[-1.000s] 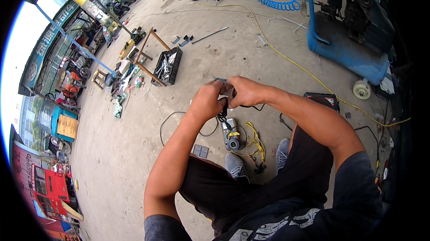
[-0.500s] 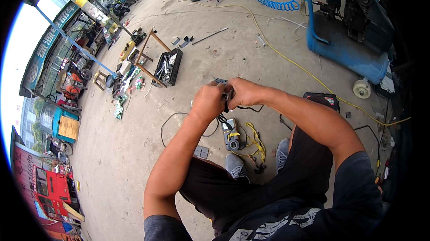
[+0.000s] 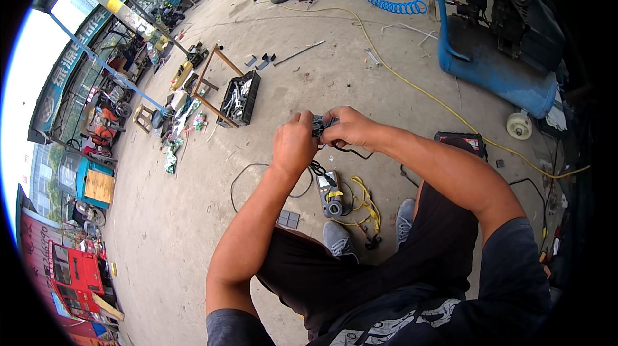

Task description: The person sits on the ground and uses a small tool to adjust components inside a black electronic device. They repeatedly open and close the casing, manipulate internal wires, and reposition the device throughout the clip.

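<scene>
My left hand (image 3: 293,145) and my right hand (image 3: 351,128) meet in front of me, fingers closed around a dark grey ridged piece (image 3: 317,126). Its kind is hard to make out, as the fingers cover much of it. Black cable (image 3: 354,151) comes out by my right hand, and a twisted black lead (image 3: 317,168) hangs below my left. Under the hands, a grey handheld meter (image 3: 326,180) lies on the concrete with a round grey part (image 3: 334,208) at its lower end. Yellow wires (image 3: 367,203) lie beside it.
A black crate of tools (image 3: 248,112) stands beyond my hands to the left, against a wooden frame (image 3: 209,98). To the right are a blue air compressor (image 3: 499,82), a yellow hose (image 3: 412,77) and a black-and-red case (image 3: 473,143). Small grey tiles (image 3: 288,219) lie near my left knee.
My hands have shifted slightly, with the fingers repositioned on the grey piece. More of its ridged surface shows between them now. The things on the floor have stayed put.
</scene>
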`<state>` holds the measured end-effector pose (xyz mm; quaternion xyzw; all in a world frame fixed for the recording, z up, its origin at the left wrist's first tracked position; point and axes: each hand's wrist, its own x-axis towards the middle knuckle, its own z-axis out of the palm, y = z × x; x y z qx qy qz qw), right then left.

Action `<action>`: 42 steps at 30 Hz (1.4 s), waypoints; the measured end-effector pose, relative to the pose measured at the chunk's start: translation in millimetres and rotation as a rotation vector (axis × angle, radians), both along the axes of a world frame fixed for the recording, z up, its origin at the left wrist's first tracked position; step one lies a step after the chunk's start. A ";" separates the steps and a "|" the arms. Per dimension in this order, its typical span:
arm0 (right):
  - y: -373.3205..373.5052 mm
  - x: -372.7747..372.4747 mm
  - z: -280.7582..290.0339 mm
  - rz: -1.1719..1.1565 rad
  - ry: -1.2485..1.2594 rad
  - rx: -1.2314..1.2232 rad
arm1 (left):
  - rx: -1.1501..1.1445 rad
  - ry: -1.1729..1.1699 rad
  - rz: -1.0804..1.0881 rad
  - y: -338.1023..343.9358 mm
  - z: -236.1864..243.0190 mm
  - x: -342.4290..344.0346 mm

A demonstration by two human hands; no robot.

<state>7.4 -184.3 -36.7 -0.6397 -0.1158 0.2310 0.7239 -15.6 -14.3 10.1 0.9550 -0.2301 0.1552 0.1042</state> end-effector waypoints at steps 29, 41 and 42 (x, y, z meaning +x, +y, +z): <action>13.0 -4.1 -0.4 -0.168 0.091 0.097 | -0.010 -0.002 0.094 -1.9 5.4 -1.2; 12.5 -5.4 -0.1 -0.192 0.181 0.171 | 0.003 -0.103 0.024 -6.2 4.3 -2.3; 13.1 -6.2 -0.2 -0.199 0.182 0.191 | -0.001 -0.107 0.023 -6.5 4.2 -2.1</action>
